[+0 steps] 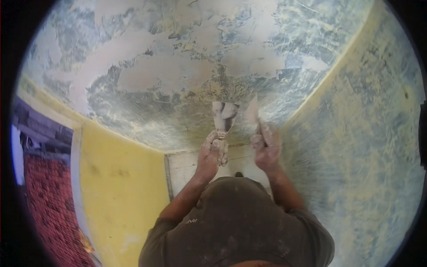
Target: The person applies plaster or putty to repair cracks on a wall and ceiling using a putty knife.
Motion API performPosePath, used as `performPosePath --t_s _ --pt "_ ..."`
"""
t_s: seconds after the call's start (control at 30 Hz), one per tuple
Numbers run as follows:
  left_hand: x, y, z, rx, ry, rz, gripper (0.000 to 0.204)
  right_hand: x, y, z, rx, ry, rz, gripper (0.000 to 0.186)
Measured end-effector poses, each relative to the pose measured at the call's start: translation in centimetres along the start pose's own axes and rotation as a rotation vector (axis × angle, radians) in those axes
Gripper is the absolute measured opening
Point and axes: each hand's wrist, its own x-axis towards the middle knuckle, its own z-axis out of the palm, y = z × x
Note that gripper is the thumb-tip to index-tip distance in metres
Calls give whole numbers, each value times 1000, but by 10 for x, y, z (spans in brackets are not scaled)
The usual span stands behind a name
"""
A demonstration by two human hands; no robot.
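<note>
My left hand [214,150], crusted with pale putty, is closed round the handle of a putty knife [225,116]. Its wide blade points up at the wall and carries grey-white smears. To the right, my right hand [268,144] grips a second putty knife [252,110], blurred by motion, its pale blade tilted near the first one. The two blades are close together, with a small gap between them. In front of both is a scraped, mottled wall [187,107] with patches of light putty [160,73] spread over it. Whether either blade touches the wall, I cannot tell.
A mottled green-grey side wall [356,147] rises close on my right, meeting the front wall at a yellowish corner. On the left stands a yellow wall [120,178] beside an opening with red brickwork [49,196] beyond. A pale panel [184,167] lies below my hands.
</note>
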Motion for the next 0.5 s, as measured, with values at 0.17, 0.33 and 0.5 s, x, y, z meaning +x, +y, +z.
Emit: performPosePath --t_s 0.17,0.33,0.5 --pt "5 6 31 119 -17 -57 28 3 42 9 -578 -10 -350 46" --pt "4 -1 30 197 210 6 26 -9 80 -6 -607 -114 -326 49" --pt "3 5 5 354 443 123 26 -9 95 -33 -150 -220 385 33"
